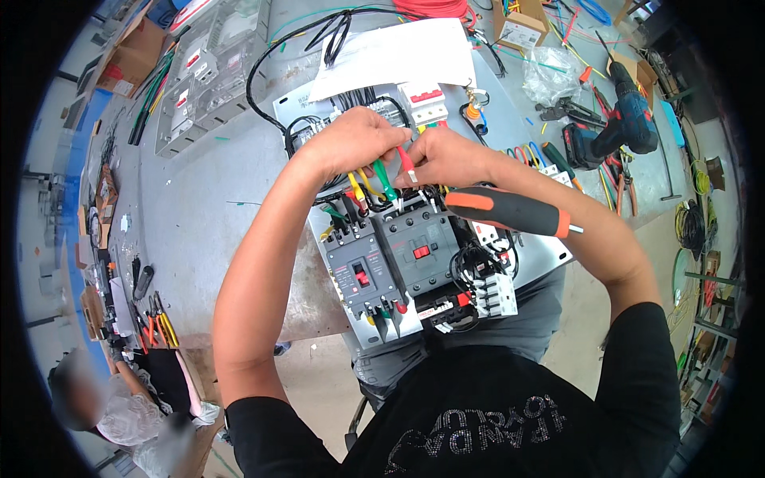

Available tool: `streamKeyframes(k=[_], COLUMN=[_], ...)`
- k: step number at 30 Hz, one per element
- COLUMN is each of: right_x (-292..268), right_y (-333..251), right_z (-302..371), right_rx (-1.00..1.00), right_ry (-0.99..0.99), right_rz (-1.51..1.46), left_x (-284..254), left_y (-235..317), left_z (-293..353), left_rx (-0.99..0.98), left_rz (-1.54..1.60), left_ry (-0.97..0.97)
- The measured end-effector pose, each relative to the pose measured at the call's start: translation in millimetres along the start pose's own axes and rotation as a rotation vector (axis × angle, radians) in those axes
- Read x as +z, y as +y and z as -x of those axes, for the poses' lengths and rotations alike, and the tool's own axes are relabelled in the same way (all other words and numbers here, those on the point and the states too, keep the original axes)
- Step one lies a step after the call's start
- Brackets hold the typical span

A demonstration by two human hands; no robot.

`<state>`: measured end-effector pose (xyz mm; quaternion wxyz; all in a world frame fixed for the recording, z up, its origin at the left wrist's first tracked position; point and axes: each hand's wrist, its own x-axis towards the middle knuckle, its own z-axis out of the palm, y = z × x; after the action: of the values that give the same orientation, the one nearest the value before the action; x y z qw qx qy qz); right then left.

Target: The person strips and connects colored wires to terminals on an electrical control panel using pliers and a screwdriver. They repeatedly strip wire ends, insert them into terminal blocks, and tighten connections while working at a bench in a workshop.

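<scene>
At the far part of a metal mounting plate [526, 269], my hands work close together over coloured wires. My left hand [358, 142] is closed, its fingertips pinching the upper part of a red-sleeved wire [406, 162]. Beside its bare lug end, the closed fingers of my right hand [453, 157] grip that same wire. A green-sleeved wire [385, 177] and yellow wires [355, 188] hang next to it, above a large black contactor-like breaker [421, 253]. A black-and-orange screwdriver [506, 211] lies across my right wrist area; what supports it is hidden. A second breaker [360, 275] sits at the left.
White paper [398, 60] covers the plate's far end, near a small white breaker [425, 99]. A cordless drill [617, 119] and pliers [625, 187] rest at right. Clear-lidded grey boxes [209, 84] stand far left. Another person [127, 406] is at lower left.
</scene>
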<state>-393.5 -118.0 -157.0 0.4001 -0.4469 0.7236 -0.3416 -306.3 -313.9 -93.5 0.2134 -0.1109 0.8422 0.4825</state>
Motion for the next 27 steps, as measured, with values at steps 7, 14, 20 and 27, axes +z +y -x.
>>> streamKeyframes(k=[7,14,20,27], right_x=[3.0,-4.2,-8.7,-10.0], right_y=[0.9,-6.4,-10.2,-17.8], right_z=[3.1,7.3,6.0,1.7], right_rx=[0.070,0.209,0.128,0.027], right_ry=[-0.020,0.009,0.099,0.114], right_rz=[-0.272,-0.638,-0.425,-0.294], left_x=[-5.2,3.1,15.7,9.7], left_y=[-37.1,-44.8,-65.1,-76.0], left_z=[3.9,4.1,11.3,13.1], left_rx=[0.350,0.141,0.105,0.200], left_rz=[0.177,0.322,0.577,0.501], left_ry=[-0.130,-0.211,-0.255,-0.316])
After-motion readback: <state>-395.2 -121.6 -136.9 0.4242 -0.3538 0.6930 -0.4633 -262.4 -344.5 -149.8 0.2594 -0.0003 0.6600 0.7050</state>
